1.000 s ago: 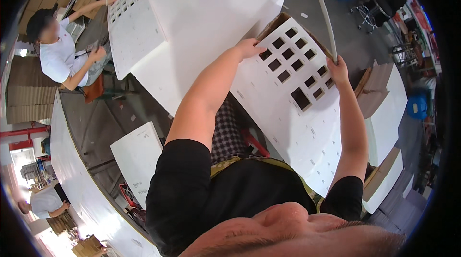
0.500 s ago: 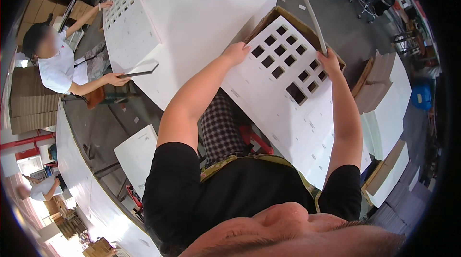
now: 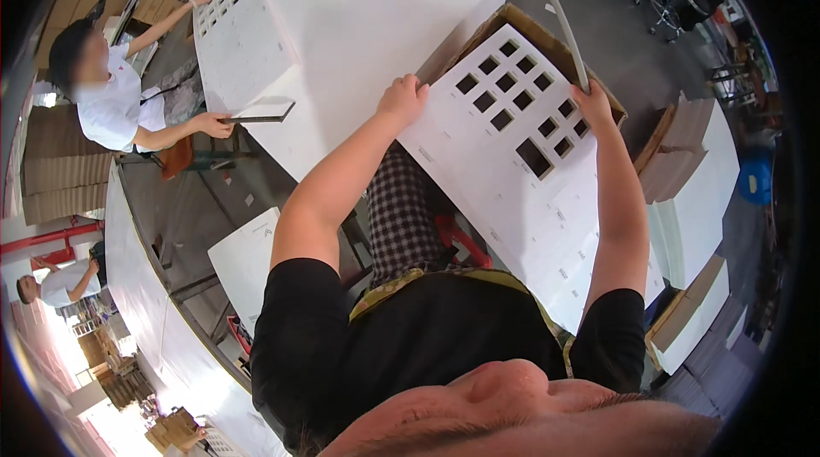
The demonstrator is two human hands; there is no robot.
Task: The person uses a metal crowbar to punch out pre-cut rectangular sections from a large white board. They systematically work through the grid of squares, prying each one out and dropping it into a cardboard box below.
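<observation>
In the head view, the person's left hand (image 3: 403, 99) grips the near-left edge of a large white die-cut cardboard sheet with rows of square holes (image 3: 521, 166), fingers curled over its rim. The right hand (image 3: 595, 103) holds the sheet's far-right edge, fingers clenched on it just beside the punched holes. The sheet lies tilted across the person's lap and reaches up over an open brown cardboard box (image 3: 547, 30), whose rim shows behind the holes. A thin pale strip (image 3: 564, 26) runs from near the right hand up past the box (whether the hand also pinches it cannot be told). Under the sheet show checked trousers (image 3: 401, 209) and a bit of a red stool (image 3: 461, 243).

To the left of the sheet stands a wide white bench (image 3: 367, 21), its surface touching the box's side. At its far-left end another person in a white shirt (image 3: 111, 107) sits with one hand on a second white perforated sheet (image 3: 239, 30) and the other holding a flat dark-edged board (image 3: 260, 111). To the right, stacks of white and brown cardboard sheets (image 3: 692, 166) are piled near a blue drum (image 3: 756, 179). A smaller white panel (image 3: 248, 260) leans by the person's left arm
</observation>
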